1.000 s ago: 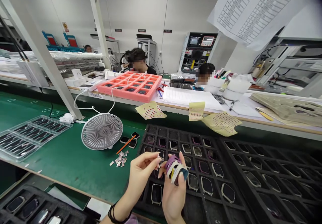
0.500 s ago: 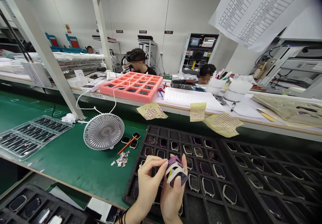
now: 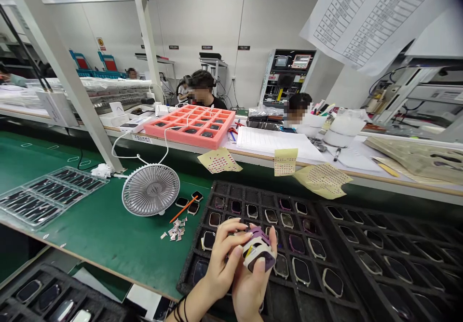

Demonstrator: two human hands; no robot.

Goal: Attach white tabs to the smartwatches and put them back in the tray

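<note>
Above the black foam tray (image 3: pixel 289 290), my right hand (image 3: pixel 253 286) is closed around a dark-faced smartwatch (image 3: pixel 265 259) with white and purple parts stacked about it. The thumb presses on its near face. A small yellow piece shows at the left of the white part. My left hand (image 3: pixel 224 259) comes in from the left, fingers bent and pinched against the purple and white edge. The fingers partly hide what they grip. Watch cases with dark screens, some silver and some purple, sit in the tray's compartments around both hands.
A second foam tray (image 3: pixel 361 242) of watches lies right, another (image 3: pixel 103 307) at lower left. Left of my hands are a white fan (image 3: pixel 151 190), an orange stick (image 3: pixel 183 209) and small foil pieces (image 3: pixel 177 230). A pink tray (image 3: pixel 213 141) stands on the shelf; people sit beyond.
Both hands have shifted slightly right with the watch. The left fingers have moved from a thumb-and-finger pinch to lying further over the purple part.
</note>
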